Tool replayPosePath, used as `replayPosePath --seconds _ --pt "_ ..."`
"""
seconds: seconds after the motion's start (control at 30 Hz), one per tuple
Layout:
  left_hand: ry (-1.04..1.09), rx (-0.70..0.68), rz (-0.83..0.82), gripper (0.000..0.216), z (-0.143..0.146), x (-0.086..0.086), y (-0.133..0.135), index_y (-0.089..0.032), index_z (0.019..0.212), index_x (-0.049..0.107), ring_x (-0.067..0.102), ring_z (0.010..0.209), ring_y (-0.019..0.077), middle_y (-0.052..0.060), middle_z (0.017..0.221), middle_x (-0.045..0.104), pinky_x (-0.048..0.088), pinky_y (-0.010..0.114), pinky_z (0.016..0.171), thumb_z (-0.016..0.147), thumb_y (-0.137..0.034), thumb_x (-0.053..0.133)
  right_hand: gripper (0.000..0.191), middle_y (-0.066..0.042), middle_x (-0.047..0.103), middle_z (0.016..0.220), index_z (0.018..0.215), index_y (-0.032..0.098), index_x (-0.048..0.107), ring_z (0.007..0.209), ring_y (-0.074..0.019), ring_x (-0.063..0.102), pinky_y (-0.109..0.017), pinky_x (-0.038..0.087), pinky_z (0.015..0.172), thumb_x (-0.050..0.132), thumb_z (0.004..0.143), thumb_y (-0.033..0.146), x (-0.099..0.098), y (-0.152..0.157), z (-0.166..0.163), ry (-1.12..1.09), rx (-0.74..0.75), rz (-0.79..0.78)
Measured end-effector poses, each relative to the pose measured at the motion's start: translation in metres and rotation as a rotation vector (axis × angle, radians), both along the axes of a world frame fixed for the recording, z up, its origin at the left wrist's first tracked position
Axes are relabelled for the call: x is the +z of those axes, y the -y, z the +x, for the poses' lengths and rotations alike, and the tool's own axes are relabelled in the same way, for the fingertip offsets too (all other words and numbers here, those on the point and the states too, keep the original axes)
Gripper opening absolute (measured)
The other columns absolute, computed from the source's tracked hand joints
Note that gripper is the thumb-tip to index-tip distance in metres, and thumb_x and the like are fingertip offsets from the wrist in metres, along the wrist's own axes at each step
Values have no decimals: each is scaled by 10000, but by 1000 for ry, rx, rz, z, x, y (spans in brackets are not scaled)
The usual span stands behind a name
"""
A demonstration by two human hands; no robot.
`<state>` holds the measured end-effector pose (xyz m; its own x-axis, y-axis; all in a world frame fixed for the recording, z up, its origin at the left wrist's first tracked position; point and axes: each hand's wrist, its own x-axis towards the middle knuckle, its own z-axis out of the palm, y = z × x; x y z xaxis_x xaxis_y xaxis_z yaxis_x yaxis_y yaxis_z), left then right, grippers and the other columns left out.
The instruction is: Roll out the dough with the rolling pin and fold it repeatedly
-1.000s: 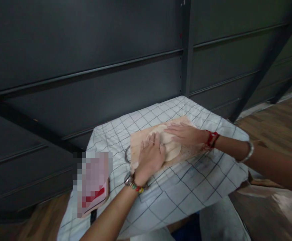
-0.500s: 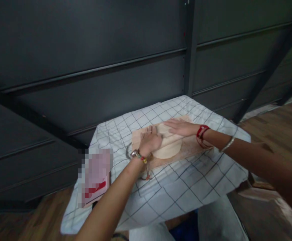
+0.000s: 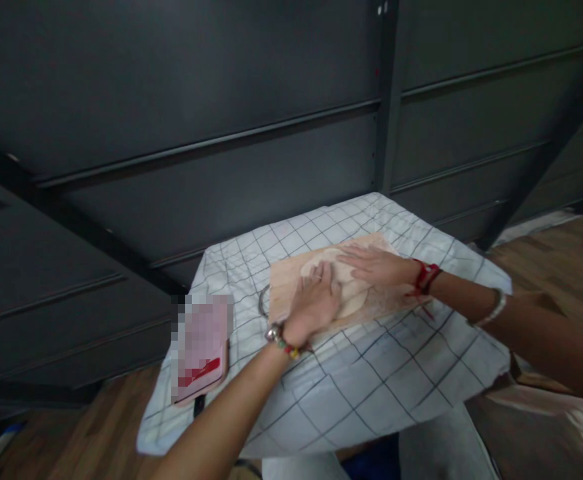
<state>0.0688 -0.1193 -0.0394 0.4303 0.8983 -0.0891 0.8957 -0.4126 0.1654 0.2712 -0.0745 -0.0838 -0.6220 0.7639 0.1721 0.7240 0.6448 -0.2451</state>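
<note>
A flat, pale sheet of dough (image 3: 353, 301) lies on a light wooden board (image 3: 284, 277) dusted with flour toward its right side. My left hand (image 3: 316, 299) rests over the left part of the dough, fingers stretched forward and slightly spread, palm down. Over the far right part of it lies my right hand (image 3: 379, 265), also flat, its fingers pointing left. Both palms cover some of the dough. Whether anything lies beneath them, I cannot tell.
A white checked cloth (image 3: 366, 380) covers the small table. On its left lies a pink phone-like item (image 3: 204, 347), partly pixelated. Behind the table stands a dark panelled wall (image 3: 221, 180). Wooden floor (image 3: 566, 247) shows on the right.
My left hand has gone from bent fingers at the dough's left edge to stretched fingers farther over it. My right hand stays flat. The view has shifted slightly.
</note>
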Motion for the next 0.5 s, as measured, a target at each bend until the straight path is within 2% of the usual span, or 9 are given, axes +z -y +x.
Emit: replayPosePath --seconds 0.07,0.13,0.2,0.23,0.3,0.33,0.4,0.43,0.5 --pt "11 -23 26 562 1 1 3 -88 1440 266 224 1392 231 115 1496 292 192 450 1125 946 -326 144 548 -73 276 1515 1468 212 255 1400 -229 184 -469 194 1130 294 952 394 -1 3 0 -27 22 50" --pt "29 71 51 531 3 0 -5 -100 1391 350 292 1363 257 128 1461 360 210 485 1108 939 -313 170 563 -83 277 1513 1475 199 230 1394 -234 204 -467 210 1127 271 958 418 1 -1 -3 -48 -64 28" --pt "47 140 -18 489 5 -1 -15 -117 1318 438 425 1280 260 136 1377 478 290 463 1071 934 -286 187 578 -80 271 1516 1476 198 226 1398 -249 186 -476 219 1125 288 951 431 6 -7 -7 -44 -156 -30" --pt "54 153 -27 477 5 -1 -17 -127 1301 456 430 1276 258 130 1372 485 297 452 1068 932 -283 195 581 -75 277 1514 1475 205 231 1399 -255 182 -483 224 1123 302 946 433 7 -9 -8 -34 -173 -49" --pt "45 89 -14 475 5 -1 -11 -145 1313 447 398 1301 255 111 1413 440 272 462 1079 938 -299 200 578 -77 300 1504 1467 201 259 1395 -268 193 -490 234 1118 325 938 425 7 -5 -7 -12 -130 -47" --pt "32 15 3 484 5 -1 -4 -152 1336 424 375 1316 255 101 1440 404 240 486 1090 946 -313 186 573 -84 314 1497 1461 192 279 1390 -272 210 -490 239 1116 332 936 415 5 0 -4 -1 -78 -29" --pt "25 -77 37 510 5 1 7 -178 1386 371 378 1315 230 72 1429 426 193 495 1109 964 -319 120 540 -85 324 1492 1456 184 298 1383 -261 234 -481 234 1118 291 951 376 2 9 1 -5 23 39" --pt "16 -88 59 512 6 1 10 -181 1388 372 357 1329 226 64 1439 412 175 498 1116 964 -310 117 535 -84 326 1491 1457 184 294 1381 -255 241 -477 236 1118 278 954 363 1 10 2 -7 44 54" --pt "20 -6 112 501 9 3 4 -181 1385 382 342 1338 236 65 1446 401 159 502 1121 957 -283 144 549 -71 307 1501 1469 205 264 1380 -256 243 -478 246 1115 291 949 378 2 4 2 -15 -24 30"
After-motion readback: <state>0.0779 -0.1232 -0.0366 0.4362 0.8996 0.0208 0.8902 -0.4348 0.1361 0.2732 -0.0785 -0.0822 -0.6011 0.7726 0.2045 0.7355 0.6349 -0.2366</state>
